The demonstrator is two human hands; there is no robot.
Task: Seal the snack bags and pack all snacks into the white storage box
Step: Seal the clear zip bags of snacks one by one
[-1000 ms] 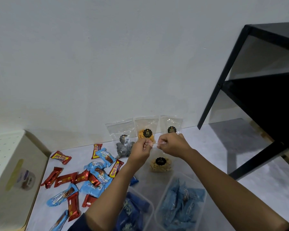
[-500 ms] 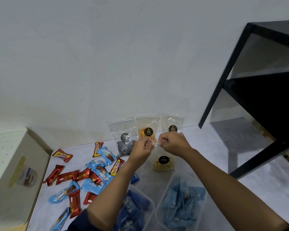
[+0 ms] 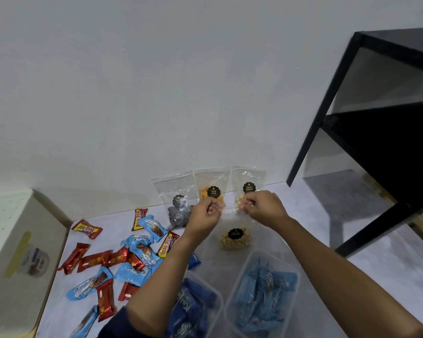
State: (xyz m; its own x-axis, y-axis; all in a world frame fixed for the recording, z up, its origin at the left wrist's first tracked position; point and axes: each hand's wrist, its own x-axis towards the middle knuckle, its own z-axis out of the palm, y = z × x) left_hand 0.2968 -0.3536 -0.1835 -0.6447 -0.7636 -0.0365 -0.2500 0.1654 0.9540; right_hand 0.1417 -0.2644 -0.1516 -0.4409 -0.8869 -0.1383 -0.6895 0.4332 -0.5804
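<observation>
Head: left hand, right hand pinch snack bag top edge.

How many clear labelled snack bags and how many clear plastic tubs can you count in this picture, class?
Clear labelled snack bags: 4 (3 leaning on the wall, 1 pinched by the left hand and right hand)
Clear plastic tubs: 2
Total: 6
</observation>
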